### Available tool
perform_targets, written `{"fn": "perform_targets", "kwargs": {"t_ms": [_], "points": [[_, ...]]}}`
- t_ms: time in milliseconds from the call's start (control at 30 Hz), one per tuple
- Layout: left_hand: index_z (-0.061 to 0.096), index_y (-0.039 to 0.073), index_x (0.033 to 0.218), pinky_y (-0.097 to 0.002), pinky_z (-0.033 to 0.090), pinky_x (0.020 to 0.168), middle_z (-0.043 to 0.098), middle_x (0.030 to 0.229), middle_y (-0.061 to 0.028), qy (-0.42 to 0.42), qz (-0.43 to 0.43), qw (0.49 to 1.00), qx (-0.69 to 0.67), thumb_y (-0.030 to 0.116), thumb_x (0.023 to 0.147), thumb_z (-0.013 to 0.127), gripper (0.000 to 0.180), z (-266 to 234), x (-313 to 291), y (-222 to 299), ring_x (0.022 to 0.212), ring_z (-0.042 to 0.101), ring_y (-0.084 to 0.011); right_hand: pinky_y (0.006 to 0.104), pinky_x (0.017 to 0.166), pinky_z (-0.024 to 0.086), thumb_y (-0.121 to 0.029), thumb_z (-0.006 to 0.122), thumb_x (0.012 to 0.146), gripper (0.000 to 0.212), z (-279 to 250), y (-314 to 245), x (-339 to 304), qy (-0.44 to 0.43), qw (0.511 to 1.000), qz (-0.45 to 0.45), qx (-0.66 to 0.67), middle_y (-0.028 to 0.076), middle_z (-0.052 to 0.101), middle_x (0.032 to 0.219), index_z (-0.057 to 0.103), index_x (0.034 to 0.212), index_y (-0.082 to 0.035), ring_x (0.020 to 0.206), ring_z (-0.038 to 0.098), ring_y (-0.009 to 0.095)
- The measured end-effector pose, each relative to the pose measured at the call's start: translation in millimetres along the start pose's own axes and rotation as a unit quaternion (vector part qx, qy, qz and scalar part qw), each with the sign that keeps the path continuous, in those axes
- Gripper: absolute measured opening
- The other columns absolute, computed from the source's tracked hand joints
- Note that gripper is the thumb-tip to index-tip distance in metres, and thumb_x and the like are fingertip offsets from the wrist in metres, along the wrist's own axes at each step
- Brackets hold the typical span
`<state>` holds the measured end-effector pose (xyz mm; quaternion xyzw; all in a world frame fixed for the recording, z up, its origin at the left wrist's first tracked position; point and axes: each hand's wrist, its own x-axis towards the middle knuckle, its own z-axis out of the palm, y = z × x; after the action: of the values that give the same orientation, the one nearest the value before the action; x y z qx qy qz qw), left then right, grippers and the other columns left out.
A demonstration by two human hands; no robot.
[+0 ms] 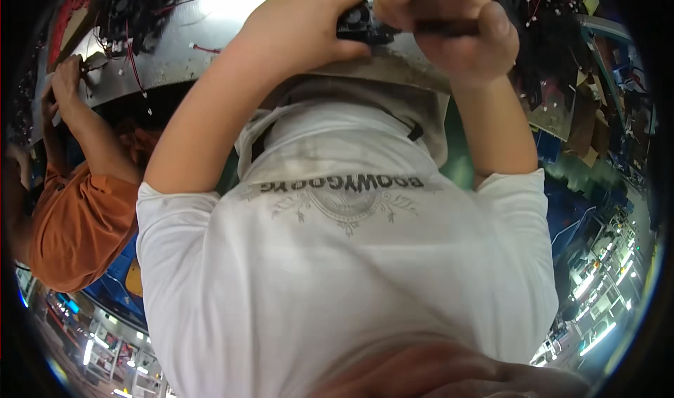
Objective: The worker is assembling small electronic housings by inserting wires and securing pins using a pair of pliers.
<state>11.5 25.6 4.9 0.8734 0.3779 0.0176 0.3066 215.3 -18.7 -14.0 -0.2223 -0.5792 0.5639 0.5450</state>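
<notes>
On the metal worktop (232,11), near its front edge, lies a small black cooling fan (353,23). My left hand (312,24) grips it from the left, with the thumb on the near side and the fingers on the far side. Just to the right, my right hand (463,36) is closed around a dark tool (446,28), raised and close to the fan. Motion blur and the fingers hide what kind of tool it is, and whether its tip touches the fan.
More black fans (126,4) with thin wires sit at the far left. A red lead with a white connector (205,49) lies left of my forearm. Dark wired parts (551,68) crowd the right side. A co-worker in an orange shirt (84,222) has hands at the worktop's left end.
</notes>
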Motion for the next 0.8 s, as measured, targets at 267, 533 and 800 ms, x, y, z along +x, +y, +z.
{"fn": "perform_targets", "kwargs": {"t_ms": [267, 533, 800], "points": [[0.066, 0.006, 0.108, -0.0486, 0.053, 0.082, 0.067, 0.094, -0.0196, 0.034, -0.010, 0.999, 0.027, 0.040, 0.080, 0.081, 0.046, 20.8, -10.8, 4.3, 0.092, 0.067, -0.0403, 0.0383, 0.079, 0.046, -0.082, 0.053, 0.086, 0.087, 11.4, -2.0, -18.6, 0.115, 0.968, -0.137, 0.177, 0.013, 0.057, 0.088, 0.056, 0.119, -0.001, 0.082, 0.055, 0.026], [0.066, 0.007, 0.107, -0.0480, 0.053, 0.081, 0.066, 0.092, -0.0191, 0.067, 0.007, 0.997, 0.026, 0.039, 0.079, 0.082, 0.045, 27.0, -11.3, 9.5, 0.090, 0.066, -0.0394, 0.0384, 0.083, 0.045, -0.082, 0.056, 0.085, 0.088, 13.5, -6.8, -29.2, 0.138, 0.976, -0.112, 0.123, 0.013, 0.057, 0.094, 0.055, 0.121, -0.002, 0.088, 0.054, 0.025], [0.066, 0.006, 0.105, -0.0480, 0.053, 0.081, 0.066, 0.091, -0.0193, 0.077, 0.009, 0.997, 0.020, 0.038, 0.079, 0.083, 0.045, 30.3, -8.8, 10.7, 0.090, 0.066, -0.0394, 0.0397, 0.083, 0.045, -0.079, 0.057, 0.086, 0.084, 12.5, -8.8, -29.1, 0.166, 0.968, -0.095, 0.160, 0.012, 0.055, 0.089, 0.056, 0.121, -0.003, 0.084, 0.054, 0.025]]}}
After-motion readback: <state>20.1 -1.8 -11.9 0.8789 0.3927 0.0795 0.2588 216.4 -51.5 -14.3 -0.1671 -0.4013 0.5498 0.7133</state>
